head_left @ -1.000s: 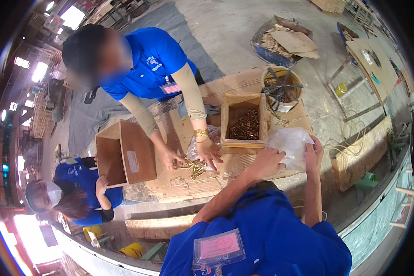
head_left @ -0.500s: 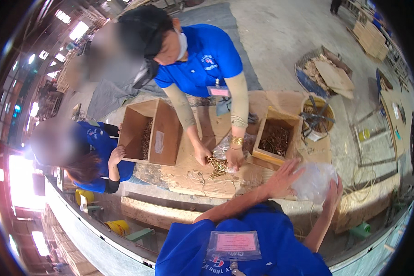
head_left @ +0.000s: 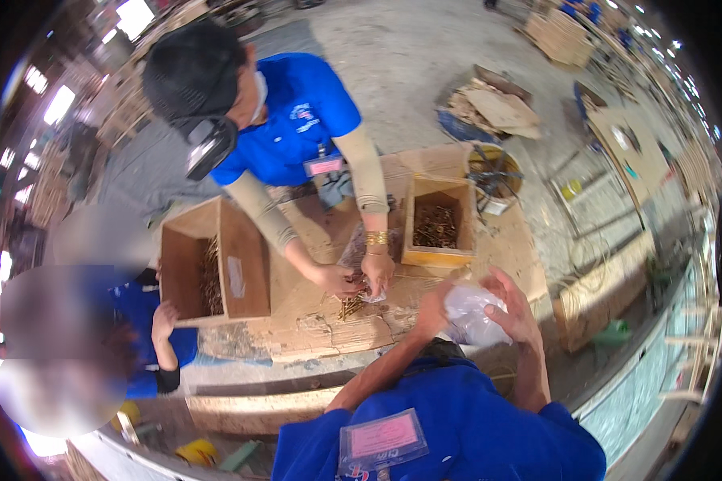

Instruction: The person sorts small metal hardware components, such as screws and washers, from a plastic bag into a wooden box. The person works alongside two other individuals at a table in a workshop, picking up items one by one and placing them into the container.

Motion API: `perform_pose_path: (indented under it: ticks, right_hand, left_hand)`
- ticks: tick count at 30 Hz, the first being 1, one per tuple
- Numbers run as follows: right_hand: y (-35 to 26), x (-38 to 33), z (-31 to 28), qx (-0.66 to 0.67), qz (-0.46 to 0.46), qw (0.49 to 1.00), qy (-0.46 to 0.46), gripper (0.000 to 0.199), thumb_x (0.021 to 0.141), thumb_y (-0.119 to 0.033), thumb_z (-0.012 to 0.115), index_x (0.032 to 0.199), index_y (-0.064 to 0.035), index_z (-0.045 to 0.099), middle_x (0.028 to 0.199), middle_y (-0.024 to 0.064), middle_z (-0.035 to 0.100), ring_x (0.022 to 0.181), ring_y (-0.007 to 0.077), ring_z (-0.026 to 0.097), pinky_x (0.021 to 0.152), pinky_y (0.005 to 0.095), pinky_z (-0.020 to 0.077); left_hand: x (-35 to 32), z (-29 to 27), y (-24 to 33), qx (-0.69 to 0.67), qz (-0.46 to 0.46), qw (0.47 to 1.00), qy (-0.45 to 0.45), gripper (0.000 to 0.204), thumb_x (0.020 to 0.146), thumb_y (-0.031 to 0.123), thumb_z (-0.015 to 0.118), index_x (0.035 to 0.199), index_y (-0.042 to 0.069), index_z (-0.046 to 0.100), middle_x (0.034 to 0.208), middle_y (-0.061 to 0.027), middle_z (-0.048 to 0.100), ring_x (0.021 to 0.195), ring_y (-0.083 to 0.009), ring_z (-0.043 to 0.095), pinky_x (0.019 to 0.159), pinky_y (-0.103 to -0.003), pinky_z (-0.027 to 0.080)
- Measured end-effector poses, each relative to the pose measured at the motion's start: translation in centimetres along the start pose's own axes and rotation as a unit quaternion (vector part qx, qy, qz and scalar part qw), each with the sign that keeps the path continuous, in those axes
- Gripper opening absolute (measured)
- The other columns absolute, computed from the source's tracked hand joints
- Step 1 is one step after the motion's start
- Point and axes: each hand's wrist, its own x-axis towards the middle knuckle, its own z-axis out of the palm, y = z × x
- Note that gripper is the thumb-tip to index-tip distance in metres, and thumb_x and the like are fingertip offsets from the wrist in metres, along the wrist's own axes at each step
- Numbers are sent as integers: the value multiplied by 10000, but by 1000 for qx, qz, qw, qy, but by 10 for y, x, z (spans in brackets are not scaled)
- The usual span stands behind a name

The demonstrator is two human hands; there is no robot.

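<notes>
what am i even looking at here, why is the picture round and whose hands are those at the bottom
The picture comes from a wide fisheye camera worn on a person's head, looking down, so straight edges bend and the corners go black. No machine is at work, only bare hands. The blue sleeves at the bottom belong to the wearer: the left hand and right hand both hold a clear plastic bag. In front lies a worktop covered in cardboard. On it stand a small box of dark little metal parts, a bigger open box on its side, and a loose pile of parts. A co-worker's hands across the worktop sort that pile. Another person crouches at the left.
</notes>
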Motion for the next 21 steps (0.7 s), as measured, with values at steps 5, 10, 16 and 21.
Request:
perform_pose_path:
  ticks: [5,10,16,21]
  right_hand:
    - [2,-13,14,-40,-53,997,-27,1108,677,-574,809,1489,-9,312,1466,165,414,1394,275,365,1144,394,270]
    - [18,-20,58,-175,-83,981,-31,1282,539,-463,905,1508,12,213,1452,230,411,1375,359,381,1129,446,303]
    - [40,-32,74,-310,24,942,123,939,645,-293,845,1418,-32,380,1304,234,557,1212,402,539,990,456,455]
    - [41,-36,67,-246,31,952,177,706,696,-188,795,1331,-65,512,1129,219,665,1060,384,647,886,415,524]
  left_hand:
    - [-18,-28,-14,-43,-91,986,135,444,923,177,619,1319,-4,531,1037,-124,712,914,-219,679,778,-319,530]
    - [-48,-29,15,-118,-114,986,-8,453,981,275,569,1318,-22,516,1120,-102,643,1040,-203,601,890,-339,484]
    - [-55,-33,28,-84,-66,954,-281,549,993,319,558,1425,7,424,1338,-114,536,1216,-194,491,1019,-347,403]
    - [-53,-23,37,-147,-113,949,-254,397,954,188,629,1311,27,564,1216,-51,614,1083,-137,558,906,-309,462]
